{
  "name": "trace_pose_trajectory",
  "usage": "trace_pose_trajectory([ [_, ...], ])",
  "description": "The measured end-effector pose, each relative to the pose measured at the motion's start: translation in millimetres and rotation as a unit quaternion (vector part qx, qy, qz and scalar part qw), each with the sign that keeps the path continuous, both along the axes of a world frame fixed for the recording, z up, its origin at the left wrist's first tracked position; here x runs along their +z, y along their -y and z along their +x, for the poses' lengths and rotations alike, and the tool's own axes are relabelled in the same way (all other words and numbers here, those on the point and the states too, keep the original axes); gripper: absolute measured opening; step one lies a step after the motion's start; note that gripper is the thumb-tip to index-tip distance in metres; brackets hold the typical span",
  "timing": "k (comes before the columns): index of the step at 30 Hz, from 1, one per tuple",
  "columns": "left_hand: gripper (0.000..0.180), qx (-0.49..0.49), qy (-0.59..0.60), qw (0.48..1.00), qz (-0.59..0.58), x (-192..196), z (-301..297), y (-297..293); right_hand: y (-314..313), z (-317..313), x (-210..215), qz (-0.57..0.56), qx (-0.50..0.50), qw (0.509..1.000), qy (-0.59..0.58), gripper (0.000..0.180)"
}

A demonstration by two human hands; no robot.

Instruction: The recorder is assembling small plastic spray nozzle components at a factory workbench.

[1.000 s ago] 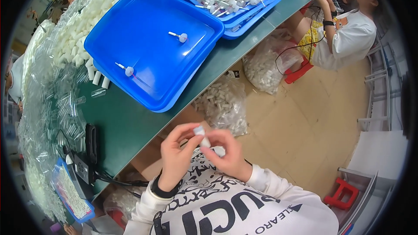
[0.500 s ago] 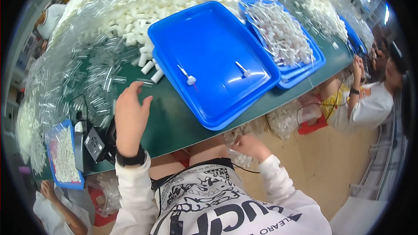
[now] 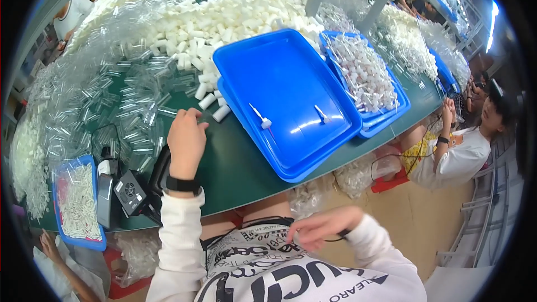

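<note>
My left hand [image 3: 187, 139] is over the green table between the pile of clear plastic tubes [image 3: 148, 86] and a blue tray [image 3: 291, 97]. Its fingers are curled down with the tips hidden; anything in them cannot be made out. My right hand [image 3: 327, 228] hangs over my lap in front of my shirt, fingers loosely apart, with nothing clearly held. In the blue tray, which sits on another one, lie two small white pieces with thin stems, one left [image 3: 264, 122] and one right [image 3: 323, 114].
White foam-like cylinders [image 3: 224, 33] are heaped behind the tray. A second blue tray [image 3: 404, 106] holds many white stemmed pieces. At the left stand a black boxy device [image 3: 130, 190] and a small blue tray [image 3: 99, 244] of white parts. A co-worker [image 3: 464, 148] sits at right.
My left hand has curled its fingers down beside the tubes. My right hand has moved lower, across my lap, and its fingers have spread. The whole view has shifted.
</note>
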State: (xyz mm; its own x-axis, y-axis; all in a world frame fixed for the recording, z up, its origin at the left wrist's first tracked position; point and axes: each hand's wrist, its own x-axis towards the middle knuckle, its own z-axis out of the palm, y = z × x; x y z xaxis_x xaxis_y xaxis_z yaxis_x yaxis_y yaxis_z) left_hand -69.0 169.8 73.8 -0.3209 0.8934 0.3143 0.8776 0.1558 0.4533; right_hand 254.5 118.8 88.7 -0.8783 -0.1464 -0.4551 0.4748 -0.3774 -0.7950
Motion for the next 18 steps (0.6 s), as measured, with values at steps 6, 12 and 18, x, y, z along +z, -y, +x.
trace_pose_trajectory([
  [6,0.019,-0.082,0.192,0.973,0.101,66,29,39,-85,-64,97,0.594,-0.198,0.776,0.075,0.029],
  [12,0.020,-0.086,0.298,0.947,0.078,69,35,56,-125,-114,43,0.743,-0.102,0.655,0.092,0.032],
  [18,0.025,-0.002,0.055,0.998,-0.017,1,14,-19,-122,-110,34,0.774,-0.169,0.594,0.140,0.026],
])
